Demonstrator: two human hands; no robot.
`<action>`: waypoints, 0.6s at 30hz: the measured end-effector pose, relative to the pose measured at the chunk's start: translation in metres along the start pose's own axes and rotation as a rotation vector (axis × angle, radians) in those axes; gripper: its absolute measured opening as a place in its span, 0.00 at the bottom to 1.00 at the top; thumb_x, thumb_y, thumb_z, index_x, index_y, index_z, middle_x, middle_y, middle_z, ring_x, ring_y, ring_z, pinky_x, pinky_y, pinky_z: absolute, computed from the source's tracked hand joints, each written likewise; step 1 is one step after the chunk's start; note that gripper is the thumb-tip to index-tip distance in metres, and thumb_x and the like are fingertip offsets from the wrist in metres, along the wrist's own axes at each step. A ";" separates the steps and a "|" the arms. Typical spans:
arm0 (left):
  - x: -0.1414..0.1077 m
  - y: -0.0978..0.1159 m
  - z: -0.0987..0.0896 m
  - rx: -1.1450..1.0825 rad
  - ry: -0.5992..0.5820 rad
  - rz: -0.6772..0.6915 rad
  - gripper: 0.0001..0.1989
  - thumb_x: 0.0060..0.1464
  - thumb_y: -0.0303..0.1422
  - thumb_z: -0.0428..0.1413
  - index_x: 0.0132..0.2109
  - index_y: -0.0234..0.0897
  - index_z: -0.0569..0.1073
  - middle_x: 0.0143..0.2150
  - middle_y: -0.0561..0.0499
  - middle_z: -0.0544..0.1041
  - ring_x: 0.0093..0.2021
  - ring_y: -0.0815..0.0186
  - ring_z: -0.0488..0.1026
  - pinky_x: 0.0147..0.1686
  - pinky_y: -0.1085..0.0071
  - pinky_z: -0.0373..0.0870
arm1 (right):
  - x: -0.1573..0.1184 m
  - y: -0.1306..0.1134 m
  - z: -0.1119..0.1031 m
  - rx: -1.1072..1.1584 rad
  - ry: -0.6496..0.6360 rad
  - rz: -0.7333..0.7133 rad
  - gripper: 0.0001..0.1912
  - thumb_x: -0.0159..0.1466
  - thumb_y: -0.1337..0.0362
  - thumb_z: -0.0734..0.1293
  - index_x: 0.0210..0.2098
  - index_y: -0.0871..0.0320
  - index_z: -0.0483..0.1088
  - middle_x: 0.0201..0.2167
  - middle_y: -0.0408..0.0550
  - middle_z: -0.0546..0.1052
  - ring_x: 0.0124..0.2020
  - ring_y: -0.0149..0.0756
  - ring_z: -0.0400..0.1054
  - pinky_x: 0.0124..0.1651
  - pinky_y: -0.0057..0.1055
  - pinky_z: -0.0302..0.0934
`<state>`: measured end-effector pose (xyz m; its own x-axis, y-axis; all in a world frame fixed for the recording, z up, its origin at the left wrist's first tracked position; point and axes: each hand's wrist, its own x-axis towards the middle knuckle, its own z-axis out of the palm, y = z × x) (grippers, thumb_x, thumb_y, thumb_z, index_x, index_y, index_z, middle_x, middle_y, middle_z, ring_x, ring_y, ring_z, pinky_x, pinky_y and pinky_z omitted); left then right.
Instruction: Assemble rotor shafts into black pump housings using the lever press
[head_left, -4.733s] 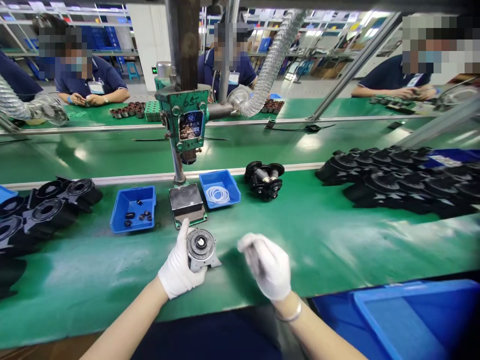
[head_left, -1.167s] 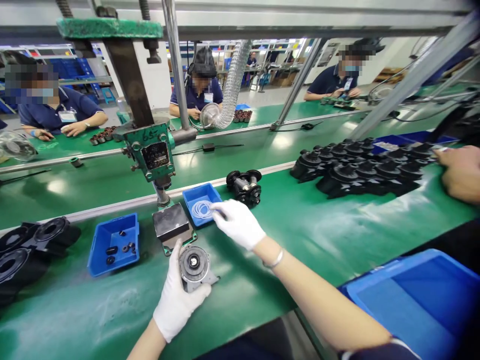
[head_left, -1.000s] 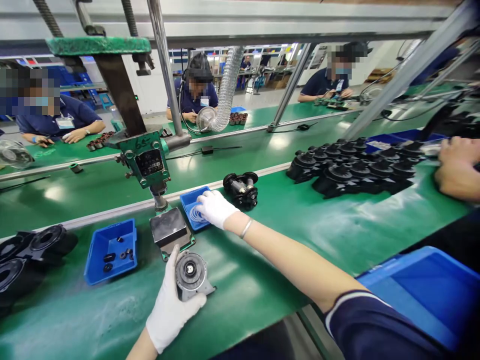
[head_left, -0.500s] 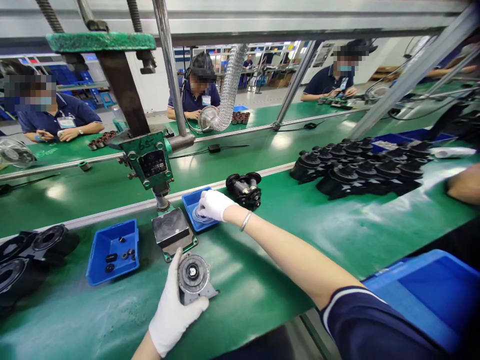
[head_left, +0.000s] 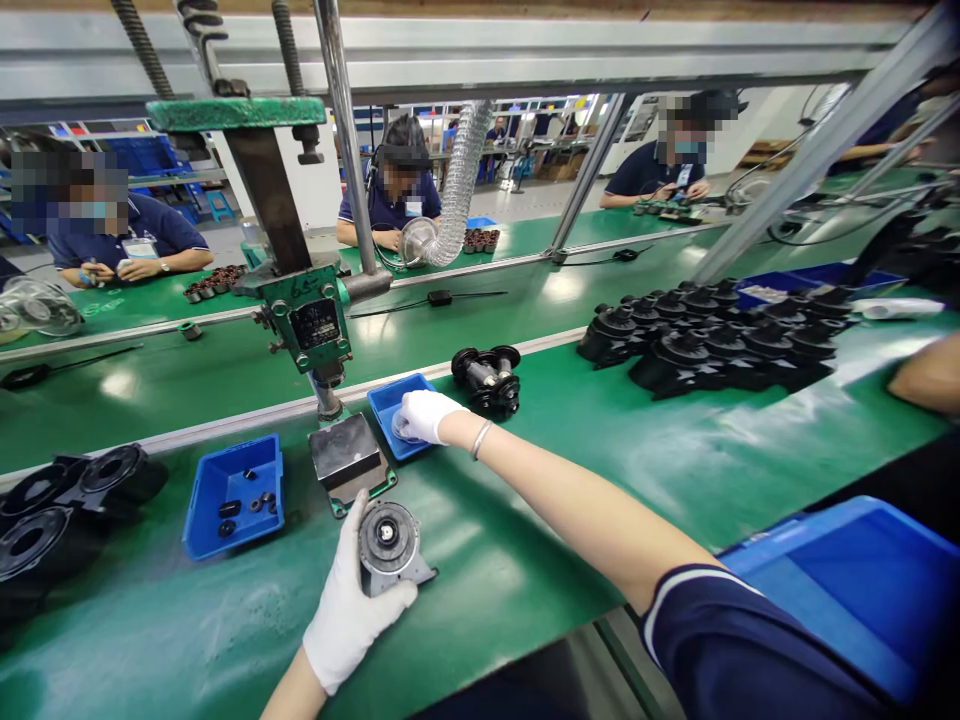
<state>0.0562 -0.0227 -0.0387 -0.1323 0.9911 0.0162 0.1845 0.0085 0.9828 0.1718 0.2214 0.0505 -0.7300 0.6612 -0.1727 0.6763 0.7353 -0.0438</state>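
Observation:
My left hand (head_left: 358,612), in a white glove, grips a round grey metal housing (head_left: 389,545) with a dark hub at its centre, just above the green table. My gloved right hand (head_left: 429,415) reaches into a small blue tray (head_left: 384,408). Its fingers are pressed together at some clear rings (head_left: 403,428); whether a ring is between them is hidden. The press base with a dark metal block (head_left: 345,452) stands between the hands.
A blue tray (head_left: 196,505) of small black parts lies left of the press (head_left: 311,320). Black housings (head_left: 34,540) sit far left, black wheel-like parts (head_left: 487,380) beyond my right hand, and rows of black parts (head_left: 709,345) at right. Several people sit across the line.
The whole view has shifted slightly. My right hand's fingers have moved a little within the tray among the rings. My left hand still holds the metal housing.

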 end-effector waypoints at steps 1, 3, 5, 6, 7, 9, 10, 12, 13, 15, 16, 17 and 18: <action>0.000 0.000 0.000 0.006 0.003 0.003 0.49 0.49 0.44 0.63 0.70 0.41 0.44 0.70 0.38 0.53 0.69 0.46 0.52 0.67 0.46 0.45 | -0.001 0.001 -0.003 0.011 -0.009 0.006 0.18 0.62 0.60 0.63 0.43 0.68 0.76 0.40 0.61 0.79 0.37 0.43 0.75 0.37 0.28 0.62; 0.000 0.002 0.000 0.005 0.005 0.004 0.50 0.49 0.45 0.63 0.70 0.41 0.44 0.70 0.38 0.53 0.69 0.46 0.52 0.67 0.47 0.46 | -0.003 0.001 -0.008 0.029 -0.023 0.008 0.18 0.62 0.60 0.63 0.40 0.68 0.77 0.39 0.61 0.79 0.37 0.43 0.75 0.37 0.28 0.62; 0.000 0.003 0.000 -0.008 -0.007 -0.006 0.50 0.49 0.45 0.63 0.70 0.40 0.43 0.70 0.38 0.54 0.69 0.47 0.53 0.67 0.47 0.46 | -0.004 0.000 -0.011 0.046 -0.030 0.005 0.17 0.62 0.60 0.63 0.38 0.67 0.78 0.39 0.61 0.79 0.37 0.44 0.75 0.37 0.28 0.62; 0.000 0.004 0.000 -0.013 -0.012 -0.010 0.51 0.49 0.45 0.63 0.70 0.40 0.43 0.69 0.38 0.54 0.69 0.47 0.53 0.67 0.48 0.46 | -0.005 -0.001 -0.012 0.055 -0.032 0.005 0.16 0.62 0.61 0.63 0.38 0.66 0.78 0.39 0.61 0.80 0.37 0.43 0.75 0.37 0.28 0.62; 0.000 0.004 0.000 -0.015 -0.015 -0.011 0.51 0.49 0.45 0.63 0.70 0.40 0.43 0.69 0.38 0.55 0.69 0.47 0.53 0.67 0.48 0.46 | -0.005 -0.001 -0.013 0.065 -0.034 0.007 0.16 0.61 0.61 0.63 0.38 0.66 0.79 0.38 0.60 0.80 0.37 0.43 0.75 0.37 0.27 0.62; 0.001 0.004 0.000 -0.011 -0.015 -0.007 0.50 0.49 0.46 0.63 0.70 0.41 0.43 0.70 0.39 0.54 0.69 0.47 0.53 0.67 0.48 0.46 | -0.005 0.000 -0.013 0.087 -0.034 0.015 0.15 0.60 0.62 0.64 0.38 0.64 0.79 0.37 0.58 0.80 0.36 0.42 0.75 0.37 0.27 0.62; 0.001 0.003 0.000 -0.010 -0.013 -0.001 0.50 0.49 0.46 0.63 0.70 0.41 0.43 0.70 0.39 0.54 0.69 0.47 0.53 0.67 0.48 0.46 | -0.004 0.001 -0.013 0.099 -0.032 0.020 0.14 0.60 0.62 0.65 0.38 0.63 0.79 0.36 0.56 0.81 0.36 0.42 0.75 0.37 0.27 0.62; 0.002 0.001 0.001 -0.018 -0.013 0.008 0.51 0.49 0.46 0.63 0.70 0.40 0.43 0.70 0.39 0.53 0.70 0.47 0.52 0.68 0.48 0.46 | -0.003 0.003 -0.014 0.125 -0.021 0.034 0.13 0.60 0.63 0.65 0.37 0.62 0.79 0.35 0.55 0.81 0.36 0.42 0.74 0.37 0.27 0.62; 0.002 0.001 0.001 -0.024 -0.018 0.007 0.51 0.49 0.47 0.63 0.70 0.40 0.43 0.70 0.39 0.53 0.70 0.47 0.52 0.68 0.49 0.46 | -0.003 0.003 -0.016 0.139 -0.009 0.044 0.12 0.60 0.63 0.65 0.38 0.62 0.79 0.35 0.54 0.81 0.36 0.42 0.74 0.38 0.27 0.62; 0.001 0.000 0.000 -0.030 -0.033 0.000 0.51 0.49 0.46 0.63 0.70 0.40 0.42 0.70 0.39 0.53 0.69 0.48 0.52 0.68 0.49 0.47 | -0.007 0.003 -0.022 0.166 0.034 0.071 0.12 0.62 0.64 0.64 0.40 0.63 0.77 0.37 0.55 0.80 0.37 0.41 0.74 0.39 0.28 0.61; 0.000 0.000 -0.001 -0.024 -0.041 0.001 0.51 0.50 0.46 0.63 0.70 0.40 0.41 0.70 0.39 0.53 0.70 0.48 0.52 0.68 0.48 0.46 | -0.011 0.002 -0.025 0.178 0.065 0.082 0.13 0.63 0.66 0.63 0.41 0.64 0.76 0.38 0.55 0.80 0.38 0.41 0.74 0.40 0.28 0.61; -0.002 0.002 -0.002 -0.016 -0.045 0.015 0.52 0.50 0.46 0.63 0.70 0.41 0.40 0.71 0.39 0.52 0.70 0.48 0.51 0.68 0.48 0.46 | -0.018 -0.001 -0.029 0.189 0.098 0.088 0.13 0.64 0.67 0.62 0.42 0.65 0.75 0.39 0.56 0.79 0.39 0.41 0.73 0.41 0.29 0.61; -0.003 0.004 -0.004 -0.011 -0.041 0.041 0.51 0.50 0.45 0.63 0.70 0.42 0.40 0.71 0.39 0.51 0.70 0.48 0.50 0.68 0.48 0.45 | -0.027 -0.005 -0.031 0.198 0.127 0.083 0.13 0.64 0.68 0.61 0.43 0.65 0.74 0.40 0.55 0.79 0.39 0.40 0.73 0.41 0.29 0.61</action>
<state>0.0535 -0.0264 -0.0342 -0.0847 0.9952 0.0493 0.1784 -0.0335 0.9834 0.1848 0.2048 0.0860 -0.6690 0.7409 -0.0595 0.7315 0.6422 -0.2290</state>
